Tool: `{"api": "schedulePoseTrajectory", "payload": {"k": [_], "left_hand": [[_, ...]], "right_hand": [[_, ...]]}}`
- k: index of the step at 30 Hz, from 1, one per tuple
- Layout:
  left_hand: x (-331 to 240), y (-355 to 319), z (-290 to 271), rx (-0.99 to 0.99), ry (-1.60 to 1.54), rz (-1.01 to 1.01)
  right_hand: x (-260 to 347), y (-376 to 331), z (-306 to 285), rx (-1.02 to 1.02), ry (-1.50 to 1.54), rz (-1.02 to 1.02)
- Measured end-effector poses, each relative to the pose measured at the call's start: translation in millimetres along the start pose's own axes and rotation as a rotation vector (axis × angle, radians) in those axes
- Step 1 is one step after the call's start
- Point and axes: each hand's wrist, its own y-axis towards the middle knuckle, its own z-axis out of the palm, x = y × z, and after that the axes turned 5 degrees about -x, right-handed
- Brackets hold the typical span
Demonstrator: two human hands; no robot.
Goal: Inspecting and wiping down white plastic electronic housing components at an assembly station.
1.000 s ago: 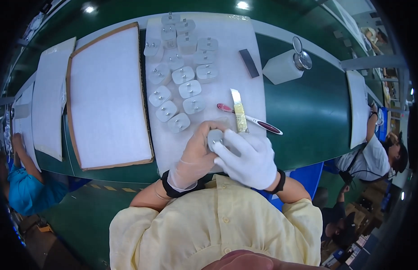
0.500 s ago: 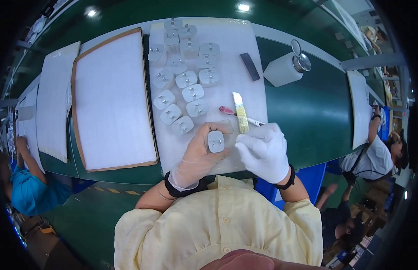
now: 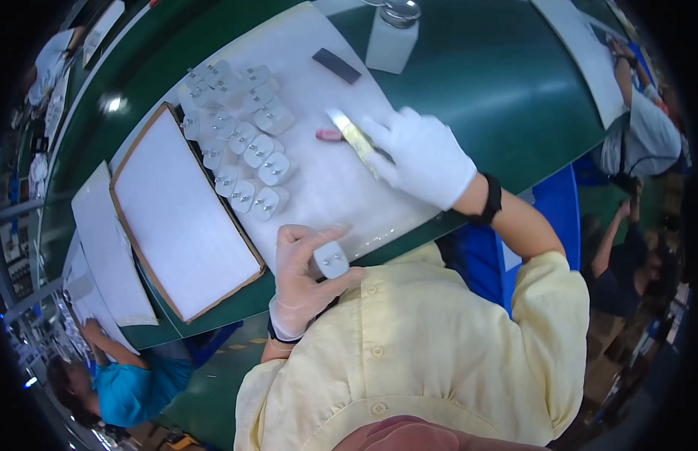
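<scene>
In my left hand (image 3: 300,270), thinly gloved in see-through material, is a white plug-in charger (image 3: 331,259), gripped between fingers and thumb with its two metal prongs facing up. My right hand (image 3: 428,158), in a white cloth glove, reaches over the white work mat (image 3: 319,180). Its thumb and fingers close around a yellow-handled utility knife (image 3: 356,143), whose blade points away to the far left. Beneath the knife lies a toothbrush with a pinkish-red head (image 3: 328,134); my right hand hides its handle. Several similar chargers (image 3: 274,168) stand prongs up on the mat's left side.
A dark grey rectangular block (image 3: 336,65) lies at the mat's far side. Beyond it stands a white bottle with a metal top (image 3: 394,41). To the left is a brown-edged white board (image 3: 183,218). Co-workers sit at left (image 3: 134,383) and right (image 3: 642,139).
My right hand has moved away from the held charger, out to the utility knife. My left hand keeps the charger, nearer my body. The whole view has turned and shifted.
</scene>
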Motion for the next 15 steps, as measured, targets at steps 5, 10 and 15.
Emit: {"api": "schedulePoseTrajectory", "payload": {"k": [5,10,15], "left_hand": [[-3.7,-7.5,-2.4,-0.102,-0.811,-0.364],[-0.8,-9.9,-7.4,-0.103,-1.62,-0.407],[-1.3,-7.1,3.5,-0.044,-1.864,-0.397]], "right_hand": [[-3.1,13.7,-6.2,-0.235,-0.113,-0.12],[47.7,-14.4,-23.2,-0.264,0.522,-0.274],[90.6,-41.0,-0.9,-0.154,0.758,-0.306]]}}
